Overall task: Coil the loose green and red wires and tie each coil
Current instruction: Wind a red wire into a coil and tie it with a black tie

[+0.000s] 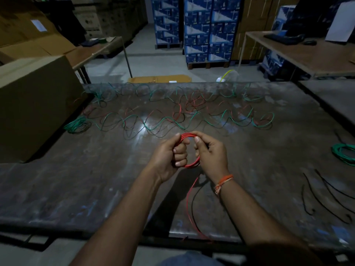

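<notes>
Both hands are closing on one red coil (pixel 189 150), held upright above the surface (pixel 76 189) at the near centre. The left hand (pixel 171 156) is gripping the coil's left arc, fingers curled through the loop and thumb pressing on the upper turns. The right hand (pixel 210 152) is pinching the right arc, thumb lying on top near the crown; what its lower fingers are doing behind the coil cannot be told. The loop's plane is facing roughly toward the person, with the open centre showing between the two grips. From the coil's lower edge, on the right-hand side, a red tail (pixel 189 204) is hanging down, curving toward the near edge of the surface and ending there; its long axis is running away from the grip toward the person. In my judgement the winding is nearly finished, and the coming move turns on this tail: it is lying below and nearer the right hand, so that hand appears better placed to take it up while the left is steadying the turns. No tie is visible on the coil. Farther out, loose green and red wires (pixel 172 116) are lying in wavy runs across the far half of the surface, well apart from the hands. A green bundle (pixel 77 125) is lying beside the cardboard box (pixel 34 104) at far left, and another green coil (pixel 343 152) is resting at the right edge. Several black strands (pixel 326 198), possibly ties, are lying at near right.
</notes>
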The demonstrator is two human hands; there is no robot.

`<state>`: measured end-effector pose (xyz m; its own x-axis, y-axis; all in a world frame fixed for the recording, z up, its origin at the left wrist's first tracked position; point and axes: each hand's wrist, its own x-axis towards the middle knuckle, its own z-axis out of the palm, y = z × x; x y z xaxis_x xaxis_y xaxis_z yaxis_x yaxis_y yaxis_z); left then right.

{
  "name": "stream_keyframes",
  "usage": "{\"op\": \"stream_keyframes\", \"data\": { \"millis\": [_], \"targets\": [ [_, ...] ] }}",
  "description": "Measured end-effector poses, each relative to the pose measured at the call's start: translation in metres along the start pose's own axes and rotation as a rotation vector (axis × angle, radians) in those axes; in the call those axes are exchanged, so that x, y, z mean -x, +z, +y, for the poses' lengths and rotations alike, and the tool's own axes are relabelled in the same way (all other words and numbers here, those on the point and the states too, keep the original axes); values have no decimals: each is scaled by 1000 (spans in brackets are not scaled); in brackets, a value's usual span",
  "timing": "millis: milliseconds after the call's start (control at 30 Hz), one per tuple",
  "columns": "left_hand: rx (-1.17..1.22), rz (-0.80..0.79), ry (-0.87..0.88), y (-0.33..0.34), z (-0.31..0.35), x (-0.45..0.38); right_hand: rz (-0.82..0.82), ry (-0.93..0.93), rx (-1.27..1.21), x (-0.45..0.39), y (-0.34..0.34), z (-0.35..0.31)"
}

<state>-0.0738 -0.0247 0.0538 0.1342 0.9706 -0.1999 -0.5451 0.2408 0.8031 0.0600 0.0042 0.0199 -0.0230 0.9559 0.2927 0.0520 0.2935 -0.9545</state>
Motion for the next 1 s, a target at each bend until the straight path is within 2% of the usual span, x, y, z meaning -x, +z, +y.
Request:
{"op": "stream_keyframes", "data": {
  "millis": [133,233,367,500,600,833,1000],
  "targets": [
    [-29,-7,79,-9,6,-7,1,53,-100,-5,10,-3],
    [26,32,130,-17,9,-12,-42,185,-115,-7,16,-5],
    [106,20,74,-27,9,-16,7,255,-150,-4,25,-5],
    [96,-42,28,-31,10,-13,77,257,-170,-4,31,-3],
    [74,-28,32,-33,10,-14,79,265,-152,-2,32,1],
    [-50,100,140,-40,5,-17,-84,274,-225,1,30,-13],
    [-8,46,104,-37,10,-13,-16,220,-253,1,33,-10]
  ]
}}
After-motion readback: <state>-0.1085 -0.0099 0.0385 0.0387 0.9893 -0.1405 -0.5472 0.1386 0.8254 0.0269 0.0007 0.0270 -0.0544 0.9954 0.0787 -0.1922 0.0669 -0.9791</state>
